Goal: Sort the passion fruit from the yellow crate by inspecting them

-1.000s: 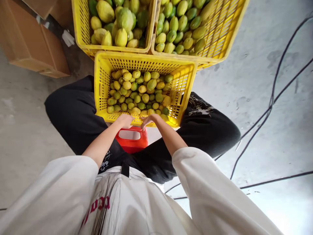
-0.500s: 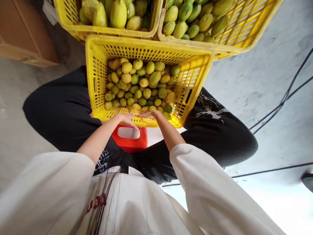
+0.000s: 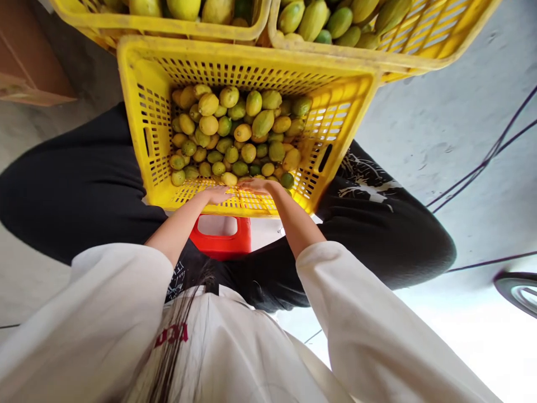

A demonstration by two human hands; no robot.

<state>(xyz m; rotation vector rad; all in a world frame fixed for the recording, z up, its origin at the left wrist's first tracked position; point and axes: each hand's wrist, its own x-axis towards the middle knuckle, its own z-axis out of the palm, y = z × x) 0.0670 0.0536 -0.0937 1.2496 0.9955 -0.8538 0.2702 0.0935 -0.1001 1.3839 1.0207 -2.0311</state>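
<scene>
Yellow and green lemons (image 3: pixel 243 132) lie heaped in a yellow plastic crate (image 3: pixel 247 53) between my knees. My left hand (image 3: pixel 218 194) is at the crate's near side, its fingers stretched toward the middle, with no fruit visible in it. Beside it, my right hand (image 3: pixel 255 185) reaches a little deeper into the crate. Its fingers are extended leftward, close to the nearest lemons, and it shows no fruit either. A small gap separates the fingertips of the two hands. The palms and undersides of both hands are hidden.
Beyond stand a second yellow crate (image 3: pixel 168 19) and a third (image 3: pixel 398 59), both holding more lemons. A red stool (image 3: pixel 222 243) shows between my legs. A cardboard box (image 3: pixel 31 61) is at upper left; black cables (image 3: pixel 486 165) and a wheel (image 3: pixel 518 291) are at right.
Both hands have moved over the near rim into the crate, the right one further in. The fingertips have drawn slightly apart. The view has shifted, and the crate looks larger.
</scene>
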